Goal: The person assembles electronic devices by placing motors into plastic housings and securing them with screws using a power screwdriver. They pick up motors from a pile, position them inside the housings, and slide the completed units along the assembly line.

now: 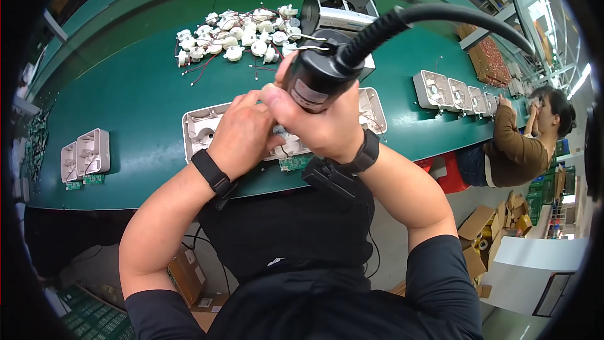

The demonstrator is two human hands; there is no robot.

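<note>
My right hand (327, 123) is wrapped round an upright black electric screwdriver (309, 85), whose thick cable arches away to the right. Its tip is hidden behind my hands. Close beside it, my left hand (239, 129) bends its fingers down over a row of white plastic housings (196, 121); the fingertips are hidden, so what they grip cannot be made out. A small grey round part (280, 130) shows between the hands. At the row's near edge lies a green circuit board (294, 163).
White round parts with wires (233, 36) are heaped at the back, next to a metal-cased device (343, 3). Two housings (93, 151) stand left. Farther right are more housings (434, 91), a box of reddish parts (487, 63) and a seated person (525, 135) at the bench.
</note>
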